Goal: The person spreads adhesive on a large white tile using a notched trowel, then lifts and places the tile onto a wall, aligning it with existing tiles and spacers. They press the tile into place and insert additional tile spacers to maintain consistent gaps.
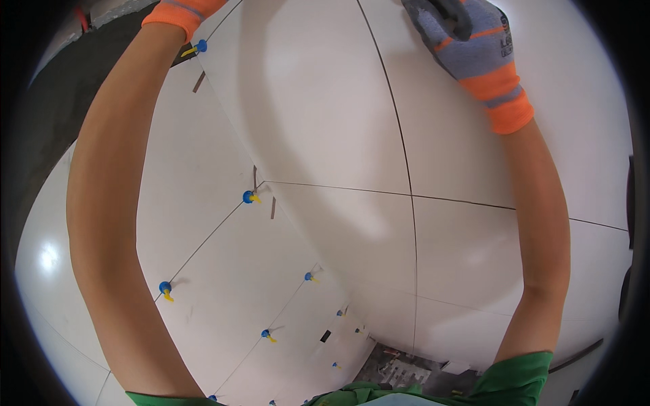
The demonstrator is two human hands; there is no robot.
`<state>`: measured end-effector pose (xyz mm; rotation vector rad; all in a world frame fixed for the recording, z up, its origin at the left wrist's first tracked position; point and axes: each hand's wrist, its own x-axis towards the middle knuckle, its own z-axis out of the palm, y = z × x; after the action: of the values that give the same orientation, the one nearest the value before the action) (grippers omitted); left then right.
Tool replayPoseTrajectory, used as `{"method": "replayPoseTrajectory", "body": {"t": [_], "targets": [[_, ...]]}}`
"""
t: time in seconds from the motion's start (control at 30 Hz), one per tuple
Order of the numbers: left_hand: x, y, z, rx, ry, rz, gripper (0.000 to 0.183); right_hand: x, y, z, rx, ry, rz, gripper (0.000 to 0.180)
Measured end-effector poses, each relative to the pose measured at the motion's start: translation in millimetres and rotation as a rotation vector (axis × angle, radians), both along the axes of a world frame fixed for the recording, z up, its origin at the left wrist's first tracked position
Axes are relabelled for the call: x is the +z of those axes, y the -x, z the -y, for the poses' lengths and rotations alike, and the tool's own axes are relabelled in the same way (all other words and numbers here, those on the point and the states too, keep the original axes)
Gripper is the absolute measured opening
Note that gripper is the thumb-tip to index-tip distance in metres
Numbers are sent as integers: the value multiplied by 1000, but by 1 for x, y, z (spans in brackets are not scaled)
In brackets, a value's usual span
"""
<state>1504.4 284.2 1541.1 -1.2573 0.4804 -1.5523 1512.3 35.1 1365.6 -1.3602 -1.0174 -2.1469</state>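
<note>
Both hands wear grey and orange work gloves. At the top left, only the cuff and a small part of my left hand [185, 14] show; its fingers are cut off by the frame edge. Just below it, a blue and yellow tile leveling spacer [201, 45] sits at a tile joint. My right hand [469, 43] is raised at the top right in front of large white wall tiles [457, 137], its visible fingers bent and partly cut off. Whether it holds anything cannot be told. Another blue and yellow spacer [248, 197] sits near the corner where two tiled surfaces meet.
Several more leveling spacers [165, 288] line the joints at the left and lower middle. Thin brown strips [273, 208] lie along the corner. A dark unfinished area [51, 122] borders the tiles at upper left. Loose debris [403, 373] covers the floor at the bottom.
</note>
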Motion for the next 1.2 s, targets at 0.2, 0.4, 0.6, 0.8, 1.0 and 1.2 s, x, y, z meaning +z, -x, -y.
{"method": "replayPoseTrajectory", "body": {"t": [0.2, 0.4, 0.6, 0.8, 1.0, 1.2], "targets": [[15, -40, -11, -396, 242, -97, 21, 0, -2, 3, 15, 11, 32, 13], [73, -90, -34, -1120, 1460, -1289, 21, 1, -12, 5, 9, -20, -108, 13], [70, -41, -74, -1268, 1420, -1055, 25, -2, -12, 9, -27, 1, -29, 12], [45, -24, -157, -1199, 1405, -775, 36, 1, -25, 9, -36, 83, -114, 22], [-15, -72, -186, 35, 1170, -189, 56, -5, -37, 16, 58, 122, -198, 22], [-12, -108, -189, 70, 1202, -236, 51, -5, -42, 22, 19, 121, -251, 24]]}}
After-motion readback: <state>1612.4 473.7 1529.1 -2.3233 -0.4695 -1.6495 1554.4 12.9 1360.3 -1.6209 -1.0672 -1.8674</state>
